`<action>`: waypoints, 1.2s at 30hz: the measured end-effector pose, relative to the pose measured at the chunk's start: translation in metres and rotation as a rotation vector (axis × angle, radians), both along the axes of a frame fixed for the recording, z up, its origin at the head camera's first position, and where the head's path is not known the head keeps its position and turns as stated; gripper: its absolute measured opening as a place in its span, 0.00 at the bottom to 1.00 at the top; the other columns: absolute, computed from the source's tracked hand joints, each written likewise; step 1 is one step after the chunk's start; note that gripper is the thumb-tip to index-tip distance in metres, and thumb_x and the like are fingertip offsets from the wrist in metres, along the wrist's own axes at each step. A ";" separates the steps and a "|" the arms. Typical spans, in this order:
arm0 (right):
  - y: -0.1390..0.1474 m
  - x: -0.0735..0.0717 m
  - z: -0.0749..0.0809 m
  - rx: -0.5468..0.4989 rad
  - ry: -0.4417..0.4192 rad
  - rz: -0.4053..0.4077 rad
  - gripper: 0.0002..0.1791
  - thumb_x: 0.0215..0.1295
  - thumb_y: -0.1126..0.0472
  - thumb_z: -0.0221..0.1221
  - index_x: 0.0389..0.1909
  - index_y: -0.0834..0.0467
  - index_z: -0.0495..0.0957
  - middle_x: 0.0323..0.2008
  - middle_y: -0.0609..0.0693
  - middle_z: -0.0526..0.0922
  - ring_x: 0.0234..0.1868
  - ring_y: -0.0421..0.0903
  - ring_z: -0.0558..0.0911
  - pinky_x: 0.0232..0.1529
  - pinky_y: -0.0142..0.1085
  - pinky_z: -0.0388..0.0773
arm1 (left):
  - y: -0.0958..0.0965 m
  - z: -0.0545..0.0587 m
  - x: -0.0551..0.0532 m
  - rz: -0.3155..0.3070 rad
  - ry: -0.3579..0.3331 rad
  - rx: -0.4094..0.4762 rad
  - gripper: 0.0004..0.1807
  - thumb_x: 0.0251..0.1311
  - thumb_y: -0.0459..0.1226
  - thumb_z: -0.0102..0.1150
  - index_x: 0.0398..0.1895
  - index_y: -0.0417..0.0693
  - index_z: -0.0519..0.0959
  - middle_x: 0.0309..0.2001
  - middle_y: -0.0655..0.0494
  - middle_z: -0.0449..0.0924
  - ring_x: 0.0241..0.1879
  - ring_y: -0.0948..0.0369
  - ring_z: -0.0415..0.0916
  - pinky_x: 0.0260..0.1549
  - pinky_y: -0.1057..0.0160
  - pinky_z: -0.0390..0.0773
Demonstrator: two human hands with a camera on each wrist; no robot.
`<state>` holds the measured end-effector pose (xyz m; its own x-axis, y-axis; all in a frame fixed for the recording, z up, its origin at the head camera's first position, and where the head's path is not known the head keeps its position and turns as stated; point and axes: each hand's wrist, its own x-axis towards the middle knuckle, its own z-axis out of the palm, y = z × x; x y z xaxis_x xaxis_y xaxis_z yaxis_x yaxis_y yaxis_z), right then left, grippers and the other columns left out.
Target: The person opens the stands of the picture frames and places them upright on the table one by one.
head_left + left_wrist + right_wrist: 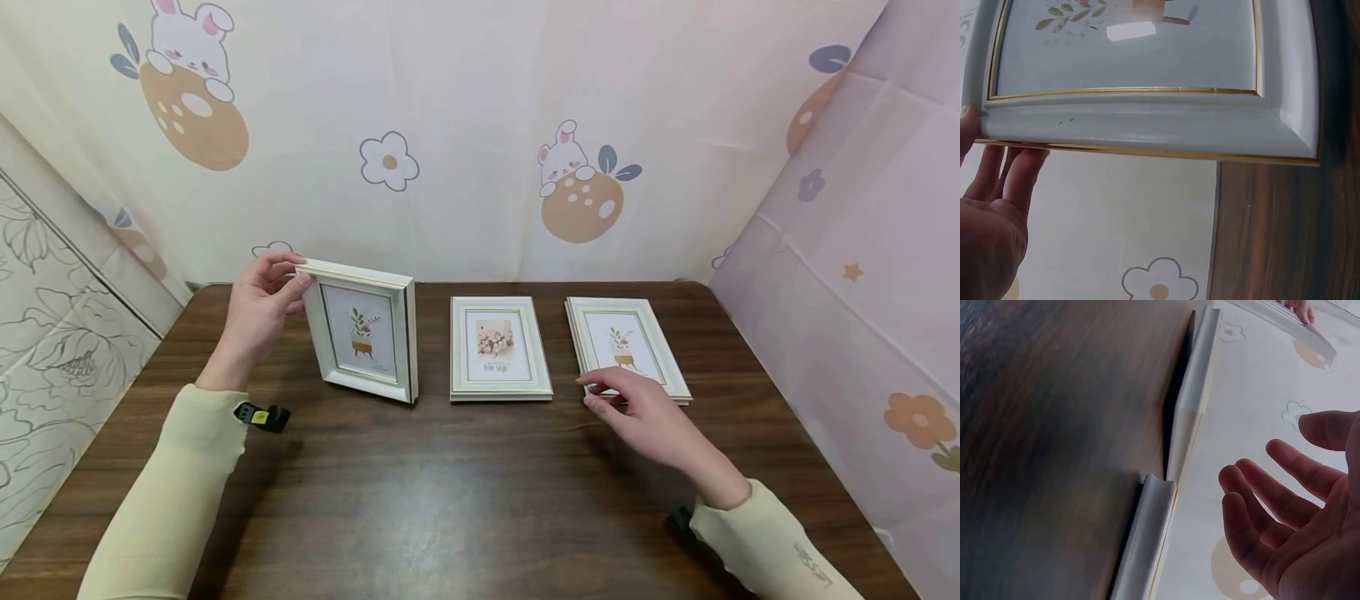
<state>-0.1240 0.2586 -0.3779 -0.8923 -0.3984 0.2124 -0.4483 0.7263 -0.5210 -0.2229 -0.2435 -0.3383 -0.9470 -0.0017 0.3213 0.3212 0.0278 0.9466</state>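
My left hand (258,300) grips a white picture frame (318,333) by its upper left corner, thumb on the front and fingers behind. This frame stands upright at the left of the table, turned a little, with a potted-plant print behind its glass. In the left wrist view the frame's gold-lined edge (1147,151) runs across, with the fingers (1022,178) at its side. My right hand (637,408) hovers over the near edge of the right picture frame (667,358), which lies flat. Its fingers are loosely bent and hold nothing. Between them lies a middle picture frame (461,350) with a flower print.
The brown wooden table (420,500) reaches back to a patterned curtain (480,167). Another curtain (862,250) hangs along the right side, and a flower-patterned panel (60,358) stands on the left.
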 end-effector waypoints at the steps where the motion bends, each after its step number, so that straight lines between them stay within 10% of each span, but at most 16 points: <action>1: -0.001 0.000 0.000 0.002 -0.002 0.003 0.12 0.70 0.59 0.61 0.52 0.53 0.81 0.50 0.47 0.83 0.46 0.43 0.81 0.46 0.45 0.80 | 0.000 0.001 0.000 -0.003 0.005 0.016 0.12 0.67 0.32 0.61 0.52 0.48 0.77 0.48 0.56 0.80 0.44 0.62 0.77 0.33 0.71 0.82; 13: -0.013 -0.009 -0.008 0.003 -0.015 0.058 0.13 0.71 0.57 0.60 0.53 0.56 0.81 0.48 0.48 0.83 0.43 0.42 0.79 0.43 0.46 0.79 | 0.010 0.003 0.000 -0.099 0.117 0.184 0.11 0.67 0.27 0.57 0.50 0.43 0.77 0.48 0.50 0.80 0.44 0.59 0.80 0.33 0.65 0.84; 36: -0.043 0.000 -0.006 -0.081 -0.075 0.119 0.13 0.71 0.58 0.61 0.54 0.55 0.80 0.52 0.43 0.81 0.44 0.37 0.81 0.44 0.43 0.81 | 0.049 -0.004 0.012 -0.314 0.130 0.411 0.13 0.69 0.23 0.52 0.47 0.48 0.78 0.44 0.51 0.79 0.41 0.60 0.80 0.32 0.64 0.84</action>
<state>-0.1240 0.2155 -0.3835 -0.8545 -0.4863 0.1829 -0.4863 0.6249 -0.6107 -0.2112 -0.1949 -0.3422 -0.8747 0.1249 0.4682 0.3695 -0.4532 0.8112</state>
